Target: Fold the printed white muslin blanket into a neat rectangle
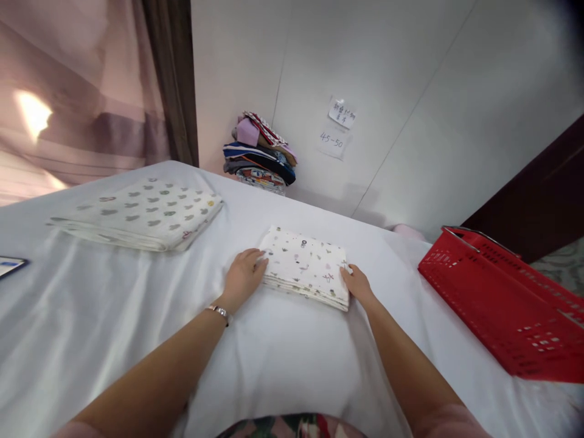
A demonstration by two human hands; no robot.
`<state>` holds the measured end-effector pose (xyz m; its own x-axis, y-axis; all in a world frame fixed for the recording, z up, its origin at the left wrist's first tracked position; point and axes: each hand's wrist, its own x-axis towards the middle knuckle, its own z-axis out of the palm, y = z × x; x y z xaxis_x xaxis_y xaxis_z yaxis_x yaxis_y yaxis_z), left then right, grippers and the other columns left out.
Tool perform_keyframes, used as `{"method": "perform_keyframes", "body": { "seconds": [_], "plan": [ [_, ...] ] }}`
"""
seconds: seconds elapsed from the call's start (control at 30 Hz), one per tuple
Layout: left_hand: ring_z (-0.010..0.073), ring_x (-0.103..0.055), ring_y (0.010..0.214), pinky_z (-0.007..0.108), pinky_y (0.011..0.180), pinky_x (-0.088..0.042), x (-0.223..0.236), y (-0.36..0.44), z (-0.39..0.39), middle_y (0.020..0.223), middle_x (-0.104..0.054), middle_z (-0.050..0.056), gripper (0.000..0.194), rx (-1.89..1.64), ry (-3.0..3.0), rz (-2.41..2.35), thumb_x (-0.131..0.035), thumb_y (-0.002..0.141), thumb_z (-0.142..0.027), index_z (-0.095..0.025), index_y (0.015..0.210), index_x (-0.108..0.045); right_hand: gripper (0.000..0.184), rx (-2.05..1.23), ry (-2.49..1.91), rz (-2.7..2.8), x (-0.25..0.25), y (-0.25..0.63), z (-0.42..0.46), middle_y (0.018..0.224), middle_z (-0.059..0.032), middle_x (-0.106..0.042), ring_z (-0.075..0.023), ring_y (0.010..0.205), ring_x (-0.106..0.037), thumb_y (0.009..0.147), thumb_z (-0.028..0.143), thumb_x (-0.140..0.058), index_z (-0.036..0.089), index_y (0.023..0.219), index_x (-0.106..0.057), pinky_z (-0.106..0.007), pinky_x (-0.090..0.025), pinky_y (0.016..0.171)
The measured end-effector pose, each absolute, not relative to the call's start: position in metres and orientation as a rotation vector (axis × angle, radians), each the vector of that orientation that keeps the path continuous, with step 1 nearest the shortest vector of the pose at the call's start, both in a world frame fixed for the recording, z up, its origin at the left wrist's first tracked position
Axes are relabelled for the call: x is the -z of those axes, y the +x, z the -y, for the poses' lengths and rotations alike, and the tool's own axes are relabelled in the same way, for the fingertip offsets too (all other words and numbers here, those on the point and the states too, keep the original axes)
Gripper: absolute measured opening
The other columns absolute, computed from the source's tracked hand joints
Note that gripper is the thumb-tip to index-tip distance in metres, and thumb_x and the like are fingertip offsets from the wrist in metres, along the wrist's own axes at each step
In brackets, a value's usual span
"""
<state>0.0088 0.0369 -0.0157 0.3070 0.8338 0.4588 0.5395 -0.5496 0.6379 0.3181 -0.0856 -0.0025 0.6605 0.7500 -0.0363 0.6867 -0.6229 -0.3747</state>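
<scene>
A folded white cloth [310, 264] with small scattered prints lies flat in front of me, its stacked layers showing along the near edge. My left hand [245, 274] holds its left side, with fingertips at the edge. At the opposite side, my right hand [357, 283] grips the right edge, thumb on top and the other fingers partly hidden. Farther left on the bed-like white surface [292, 353] rests a larger folded white cloth [150, 213] patterned with grey shapes; neither hand touches it.
A red plastic basket [497, 304] with a metal handle stands at the right. Against the wall is a stack of folded clothes [260, 152]. Handwritten paper signs [335, 131] hang on the wall. A phone-like device [11, 266] lies at the left edge, near pink curtains [86, 79].
</scene>
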Motion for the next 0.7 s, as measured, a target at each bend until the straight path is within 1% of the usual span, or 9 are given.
{"method": "perform_keyframes", "body": {
  "seconds": [0.1, 0.17, 0.23, 0.4, 0.47, 0.5, 0.57, 0.63, 0.7],
  "plan": [
    [0.0240, -0.059, 0.097, 0.035, 0.084, -0.047, 0.017, 0.006, -0.042, 0.108, -0.063, 0.009, 0.041, -0.948, 2.122, -1.381, -0.048, 0.081, -0.042, -0.018, 0.113, -0.056, 0.059, -0.338, -2.531, 1.141, 0.003, 0.309, 0.093, 0.102, -0.0124, -0.064, -0.0238, 0.091, -0.060, 0.084, 0.050, -0.042, 0.014, 0.130, -0.043, -0.031, -0.042, 0.074],
    [0.0247, -0.060, 0.095, 0.036, 0.082, -0.047, 0.014, 0.006, -0.041, 0.107, -0.063, 0.010, 0.045, -0.858, 2.105, -1.413, -0.048, 0.080, -0.042, -0.017, 0.117, -0.053, 0.061, -0.363, -2.511, 1.143, 0.002, 0.305, 0.097, 0.105, -0.0127, -0.063, -0.0249, 0.094, -0.059, 0.083, 0.049, -0.044, 0.014, 0.132, -0.040, -0.032, -0.042, 0.076],
    [0.0250, -0.060, 0.096, 0.036, 0.083, -0.046, 0.009, 0.006, -0.038, 0.111, -0.061, 0.012, 0.048, -0.811, 2.092, -1.427, -0.048, 0.080, -0.040, -0.016, 0.120, -0.051, 0.062, -0.383, -2.470, 1.146, 0.003, 0.305, 0.099, 0.103, -0.0118, -0.064, -0.0245, 0.094, -0.059, 0.082, 0.046, -0.046, 0.014, 0.134, -0.039, -0.032, -0.042, 0.077],
    [0.0234, -0.061, 0.092, 0.033, 0.076, -0.048, 0.006, 0.002, -0.027, 0.113, -0.059, 0.014, 0.058, -0.710, 1.932, -1.449, -0.056, 0.073, -0.040, -0.016, 0.125, -0.048, 0.062, -0.469, -2.328, 1.094, 0.006, 0.315, 0.111, 0.086, -0.0048, -0.065, -0.0192, 0.077, -0.061, 0.080, 0.044, -0.049, 0.017, 0.134, -0.037, -0.028, -0.044, 0.069],
    [0.0232, -0.062, 0.091, 0.032, 0.072, -0.048, 0.009, -0.003, -0.023, 0.114, -0.059, 0.014, 0.061, -0.706, 1.891, -1.418, -0.059, 0.071, -0.042, -0.018, 0.125, -0.047, 0.060, -0.466, -2.342, 1.141, 0.003, 0.317, 0.119, 0.085, -0.0045, -0.065, -0.0190, 0.075, -0.061, 0.081, 0.044, -0.048, 0.016, 0.133, -0.039, -0.029, -0.044, 0.068],
    [0.0234, -0.062, 0.092, 0.032, 0.071, -0.048, 0.010, -0.006, -0.021, 0.116, -0.058, 0.014, 0.061, -0.712, 1.878, -1.403, -0.059, 0.070, -0.042, -0.018, 0.126, -0.047, 0.060, -0.435, -2.361, 1.181, 0.001, 0.316, 0.124, 0.088, -0.0057, -0.065, -0.0195, 0.076, -0.061, 0.081, 0.045, -0.047, 0.016, 0.133, -0.040, -0.030, -0.045, 0.069],
    [0.0241, -0.062, 0.092, 0.032, 0.070, -0.048, 0.010, -0.011, -0.018, 0.119, -0.057, 0.015, 0.062, -0.704, 1.846, -1.391, -0.059, 0.070, -0.043, -0.019, 0.126, -0.047, 0.058, -0.264, -2.365, 1.293, -0.006, 0.309, 0.135, 0.105, -0.0097, -0.062, -0.0220, 0.088, -0.059, 0.083, 0.044, -0.045, 0.016, 0.133, -0.039, -0.033, -0.045, 0.075],
    [0.0248, -0.062, 0.091, 0.032, 0.069, -0.047, 0.004, -0.014, -0.014, 0.116, -0.059, 0.014, 0.064, -0.646, 1.792, -1.393, -0.059, 0.071, -0.045, -0.020, 0.128, -0.045, 0.053, -0.008, -2.251, 1.478, -0.012, 0.295, 0.148, 0.122, -0.0116, -0.054, -0.0247, 0.105, -0.053, 0.085, 0.041, -0.044, 0.018, 0.133, -0.039, -0.037, -0.044, 0.085],
    [0.0253, -0.062, 0.090, 0.033, 0.071, -0.046, -0.006, -0.015, -0.009, 0.111, -0.061, 0.013, 0.070, -0.557, 1.716, -1.396, -0.059, 0.070, -0.049, -0.020, 0.131, -0.041, 0.049, 0.156, -2.045, 1.734, -0.014, 0.277, 0.160, 0.129, -0.0116, -0.049, -0.0254, 0.116, -0.045, 0.087, 0.036, -0.044, 0.020, 0.133, -0.041, -0.041, -0.039, 0.094]
  ]
}}
